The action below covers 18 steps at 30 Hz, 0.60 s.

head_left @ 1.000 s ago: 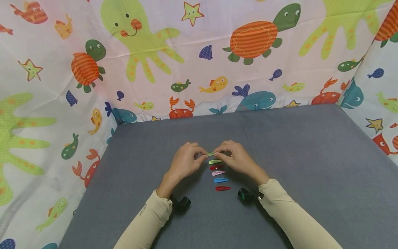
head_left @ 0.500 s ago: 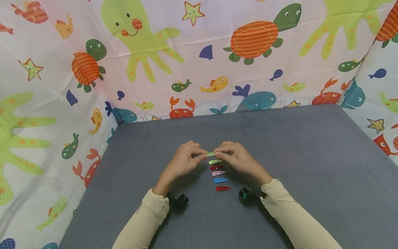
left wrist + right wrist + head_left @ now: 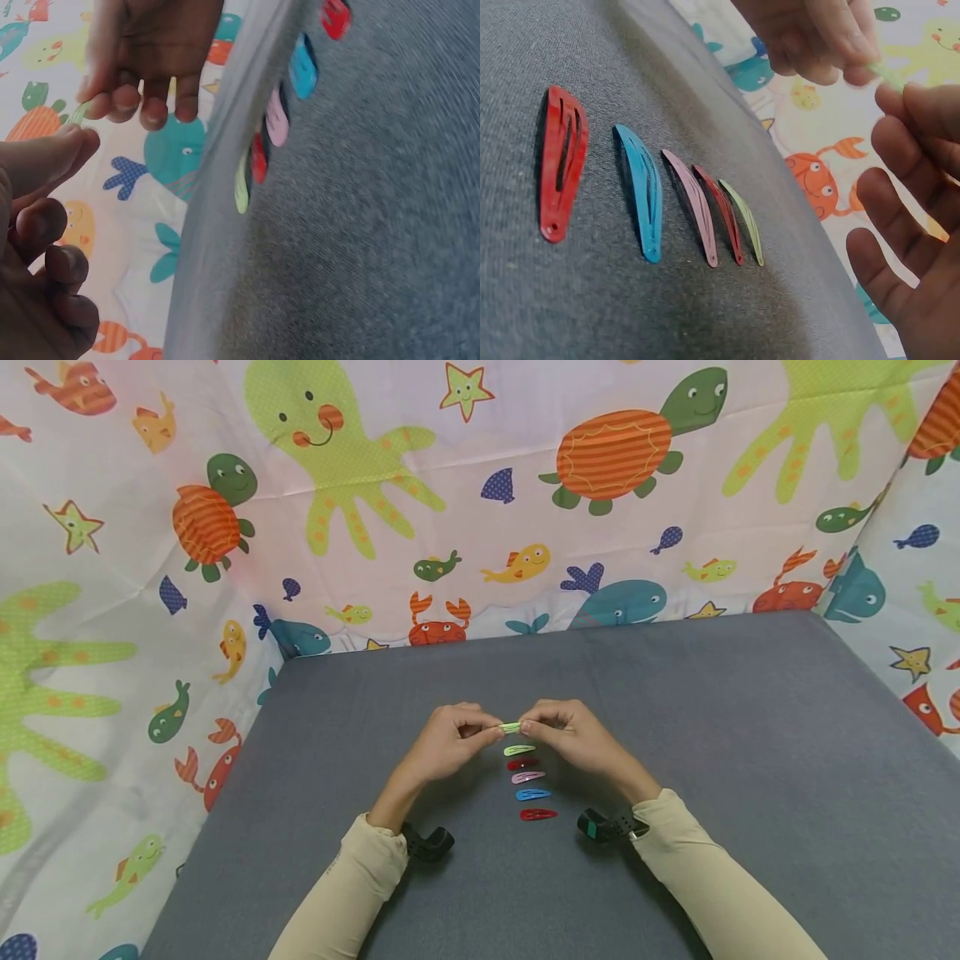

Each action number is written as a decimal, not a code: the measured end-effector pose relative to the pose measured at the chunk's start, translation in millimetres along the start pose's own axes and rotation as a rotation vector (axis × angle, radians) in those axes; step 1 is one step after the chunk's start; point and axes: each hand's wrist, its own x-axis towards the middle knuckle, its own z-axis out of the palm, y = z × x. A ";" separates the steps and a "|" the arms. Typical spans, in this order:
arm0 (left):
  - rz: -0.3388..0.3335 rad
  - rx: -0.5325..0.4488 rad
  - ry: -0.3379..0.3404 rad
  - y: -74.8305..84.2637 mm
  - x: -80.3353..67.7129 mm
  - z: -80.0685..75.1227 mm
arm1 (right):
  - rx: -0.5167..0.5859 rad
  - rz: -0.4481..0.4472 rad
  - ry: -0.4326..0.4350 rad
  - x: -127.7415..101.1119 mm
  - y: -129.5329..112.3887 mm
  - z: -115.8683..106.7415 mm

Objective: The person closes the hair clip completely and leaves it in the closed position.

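Between both hands, above the grey table, is a light green hair clip (image 3: 511,727). My left hand (image 3: 450,742) pinches one end with thumb and forefinger; my right hand (image 3: 573,739) pinches the other. In the right wrist view the held clip (image 3: 886,74) is partly covered by fingertips. Below it on the table lies a column of snap hair clips: another light green clip (image 3: 519,750), a dark red clip (image 3: 522,763), a pink clip (image 3: 528,777), a blue clip (image 3: 533,794) and a red clip (image 3: 538,814) nearest the person.
The grey table (image 3: 712,735) stretches out on both sides of the hands. Behind it and at the sides hangs a white curtain (image 3: 465,510) printed with sea animals. A black wrist camera (image 3: 430,843) sits at the left wrist, another camera (image 3: 600,827) at the right.
The held green clip has risen slightly and turned so more of its face shows. Both hands have shifted only a little; the clips on the table have stayed put.
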 end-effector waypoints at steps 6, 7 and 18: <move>0.034 0.125 0.070 -1.6 0.0 3.8 | -0.005 0.076 0.056 -0.7 -2.4 1.8; 0.048 0.149 0.081 -1.7 -0.1 4.2 | -0.004 0.084 0.065 -0.7 -2.5 2.2; 0.177 0.348 0.208 3.1 -0.5 7.5 | -0.001 0.139 0.089 -0.6 -4.4 4.8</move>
